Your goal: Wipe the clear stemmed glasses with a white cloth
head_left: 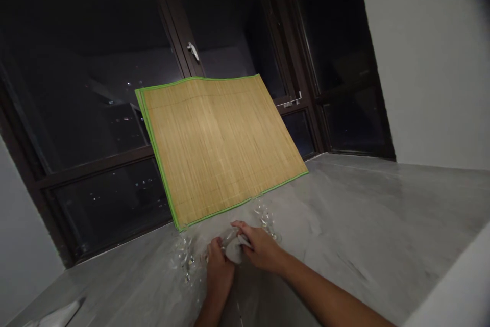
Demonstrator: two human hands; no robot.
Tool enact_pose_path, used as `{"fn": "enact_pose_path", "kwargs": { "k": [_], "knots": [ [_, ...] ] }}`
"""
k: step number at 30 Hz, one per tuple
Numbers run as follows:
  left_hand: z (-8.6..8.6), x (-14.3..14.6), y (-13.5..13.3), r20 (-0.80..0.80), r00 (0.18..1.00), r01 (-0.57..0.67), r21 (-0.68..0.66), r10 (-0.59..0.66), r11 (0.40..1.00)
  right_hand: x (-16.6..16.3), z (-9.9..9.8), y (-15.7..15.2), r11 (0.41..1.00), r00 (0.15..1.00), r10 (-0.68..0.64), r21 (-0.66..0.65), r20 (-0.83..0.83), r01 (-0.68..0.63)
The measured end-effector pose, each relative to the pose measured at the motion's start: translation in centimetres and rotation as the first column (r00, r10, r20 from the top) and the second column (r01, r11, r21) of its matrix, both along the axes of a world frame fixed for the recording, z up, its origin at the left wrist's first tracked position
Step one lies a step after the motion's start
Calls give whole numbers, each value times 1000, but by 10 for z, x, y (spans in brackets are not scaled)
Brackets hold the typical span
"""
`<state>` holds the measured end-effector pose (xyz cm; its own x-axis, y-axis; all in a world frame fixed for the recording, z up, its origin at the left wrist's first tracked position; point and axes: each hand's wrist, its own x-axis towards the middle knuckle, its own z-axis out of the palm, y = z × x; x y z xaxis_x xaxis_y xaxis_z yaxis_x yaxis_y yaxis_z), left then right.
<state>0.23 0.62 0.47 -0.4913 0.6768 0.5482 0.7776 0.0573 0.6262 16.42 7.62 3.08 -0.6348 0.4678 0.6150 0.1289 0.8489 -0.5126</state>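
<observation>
A: Low light here, and both hands meet at the near edge of the grey marble counter [363,225]. Between them sits a small clear glass [229,237] and a pale cloth [234,253].

B: The left hand [218,268] comes straight up from the bottom edge, fingers curled around the near side of the glass. The right hand [260,248] reaches in from the lower right, forearm angled across the counter, fingers bent over the cloth and pressing it at the glass.

A: So the hands are together, almost touching, both closed on the same bundle. How firm the grip is, I can't tell; it's blurry.

B: More clear glasses stand close by: one group [184,258] just left of the left hand, another [266,217] just beyond the right hand.

A: Behind all that, a bamboo mat [218,143] with green edging leans tilted against the dark window [88,102], its lower edge resting on the counter near the glasses.
</observation>
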Motion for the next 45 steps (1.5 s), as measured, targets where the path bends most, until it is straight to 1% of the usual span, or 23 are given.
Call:
{"fn": "enact_pose_path", "kwargs": {
  "k": [3,6,8,11,14,17,20,21,23,26,28,30,32,36,40,45],
  "knots": [
    [3,11,-4,-91,993,61,-131,-74,989,-4,3,-7,1000,999,28,-5,-43,-28],
    [6,18,-4,-111,977,163,-156,-181,974,-1,9,-10,998,998,-59,9,-23,59],
    [6,20,-4,-116,974,178,-142,-195,974,2,14,-9,989,990,-143,28,-3,143],
    [5,19,-3,-100,987,117,-90,-126,989,7,21,-8,965,964,-258,58,70,254],
    [4,13,-3,-35,999,31,-13,-31,999,8,26,-7,933,920,-359,89,156,349],
    [3,7,-1,16,999,-44,33,44,998,7,27,-7,905,883,-424,132,202,405],
    [1,3,1,26,998,-57,65,55,996,5,25,-5,889,855,-457,160,246,429],
    [0,3,1,24,999,-48,70,47,996,5,24,-5,892,856,-452,152,250,427],
    [0,5,1,11,999,-34,65,34,997,4,21,-4,902,877,-431,90,213,422],
    [0,9,0,-26,999,-22,27,22,999,2,15,-3,919,919,-389,-48,60,391],
    [0,10,0,-50,999,-1,8,1,1000,-1,11,-2,942,945,-323,-114,-42,317],
    [0,11,-1,-67,998,8,-2,-8,1000,-3,7,-2,965,964,-238,-146,-116,220],
    [0,10,-1,-70,997,-15,-15,14,1000,-4,4,-2,979,976,-158,-153,-148,135],
    [2,9,-3,-57,994,-96,-56,92,994,-3,3,-4,988,995,-34,-152,-89,20],
    [4,10,-4,-58,994,-102,-77,98,992,-1,4,-5,984,998,-13,-179,-64,2],
    [4,11,-3,-74,990,-126,-66,121,990,-1,3,1,987,989,-21,-162,-143,-2]
  ]
}}
